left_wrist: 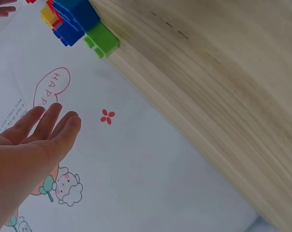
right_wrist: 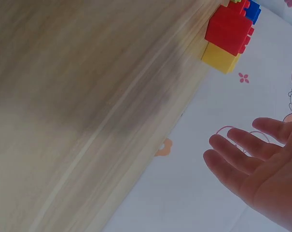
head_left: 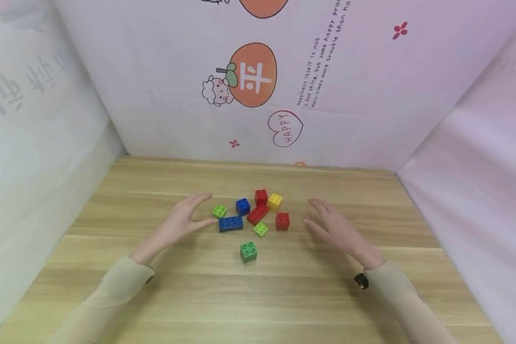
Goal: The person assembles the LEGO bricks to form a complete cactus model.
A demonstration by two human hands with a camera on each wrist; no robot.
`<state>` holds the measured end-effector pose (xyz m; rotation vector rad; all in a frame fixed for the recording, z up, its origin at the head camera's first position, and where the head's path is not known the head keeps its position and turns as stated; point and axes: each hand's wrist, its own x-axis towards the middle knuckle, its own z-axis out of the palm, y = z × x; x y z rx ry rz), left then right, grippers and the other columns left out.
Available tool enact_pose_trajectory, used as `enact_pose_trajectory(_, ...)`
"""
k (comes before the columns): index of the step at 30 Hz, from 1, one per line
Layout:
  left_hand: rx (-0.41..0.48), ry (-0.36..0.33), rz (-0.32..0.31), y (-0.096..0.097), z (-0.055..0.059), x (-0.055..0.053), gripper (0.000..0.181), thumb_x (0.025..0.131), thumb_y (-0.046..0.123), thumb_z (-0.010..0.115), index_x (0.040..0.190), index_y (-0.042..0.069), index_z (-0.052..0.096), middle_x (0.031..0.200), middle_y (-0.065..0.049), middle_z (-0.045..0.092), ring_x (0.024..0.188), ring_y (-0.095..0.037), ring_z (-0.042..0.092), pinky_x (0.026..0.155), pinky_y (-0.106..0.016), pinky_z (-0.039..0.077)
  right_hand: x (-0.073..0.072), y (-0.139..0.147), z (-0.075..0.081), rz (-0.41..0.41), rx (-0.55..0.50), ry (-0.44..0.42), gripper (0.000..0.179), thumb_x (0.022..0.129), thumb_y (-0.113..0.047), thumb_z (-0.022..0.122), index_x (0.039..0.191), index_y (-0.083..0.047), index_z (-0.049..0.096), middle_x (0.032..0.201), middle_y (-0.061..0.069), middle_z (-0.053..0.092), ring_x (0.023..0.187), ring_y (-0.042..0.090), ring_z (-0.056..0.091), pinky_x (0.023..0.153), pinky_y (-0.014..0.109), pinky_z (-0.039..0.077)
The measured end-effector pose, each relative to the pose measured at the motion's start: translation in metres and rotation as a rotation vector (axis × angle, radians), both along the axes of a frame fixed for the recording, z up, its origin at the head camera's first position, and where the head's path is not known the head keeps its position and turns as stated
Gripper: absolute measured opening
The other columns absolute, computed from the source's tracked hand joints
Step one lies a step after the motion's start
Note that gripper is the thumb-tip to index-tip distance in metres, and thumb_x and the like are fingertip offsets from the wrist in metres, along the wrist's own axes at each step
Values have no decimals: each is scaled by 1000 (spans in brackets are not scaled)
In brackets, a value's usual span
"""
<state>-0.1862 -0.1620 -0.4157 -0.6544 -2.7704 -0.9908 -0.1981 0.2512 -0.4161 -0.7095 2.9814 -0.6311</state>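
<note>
Toy building bricks lie loosely grouped between two hands in the head view. My left hand (head_left: 179, 220) has its fingers extended, thumb tip beside the long blue brick (head_left: 231, 224) and fingertips near a flat lime brick (head_left: 219, 211). On the other side, my right hand (head_left: 337, 230) holds nothing, fingers spread to the right of a red cube brick (head_left: 282, 221). A small blue brick (head_left: 242, 206), a long red brick (head_left: 258, 214), another red brick (head_left: 261, 197) and a yellow brick (head_left: 275, 201) sit farther back. Nearer lie a second lime brick (head_left: 260, 229) and a green brick (head_left: 248, 251).
The wooden tabletop (head_left: 189, 301) meets a printed white backdrop (head_left: 348, 129) at its far edge. White sheets hang along the left side (head_left: 47, 157) and the right side (head_left: 477, 177).
</note>
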Motion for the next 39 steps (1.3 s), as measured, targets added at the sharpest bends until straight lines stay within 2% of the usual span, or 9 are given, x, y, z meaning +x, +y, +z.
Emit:
enact_pose_trajectory(12, 52, -12, -51, 15, -3, 18, 66, 82, 27, 80, 135, -2, 55, 136, -22, 60, 124, -41, 58, 104, -56, 49, 7, -13, -6, 28, -28, -36, 69, 100, -48, 51, 152, -5, 34, 155, 21, 38, 143, 41, 37, 116, 60, 34)
enact_pose_trajectory(18, 103, -87, -69, 24, -7, 26, 61, 84, 26, 78, 134, 0, 57, 135, -21, 60, 120, -44, 60, 99, -55, 53, 10, -21, -6, 43, -41, -37, 67, 99, -46, 55, 150, -6, 37, 152, 19, 43, 141, 39, 42, 114, 58, 39)
enact_pose_trajectory(28, 95, -136, -76, 40, -10, 41, 55, 85, 25, 77, 130, -1, 59, 130, -19, 64, 115, -40, 63, 98, -49, 55, 11, -32, -4, 79, -72, 5, 61, 99, -44, 57, 146, -8, 44, 146, 13, 51, 135, 33, 50, 110, 54, 45)
enact_pose_trajectory(39, 139, -268, -87, 57, -22, 52, 49, 87, 20, 76, 128, 1, 61, 128, -17, 65, 115, -34, 65, 97, -45, 56, 13, -42, -4, 110, -112, 58, 52, 97, -35, 63, 140, -9, 51, 138, 11, 58, 129, 29, 56, 104, 48, 52)
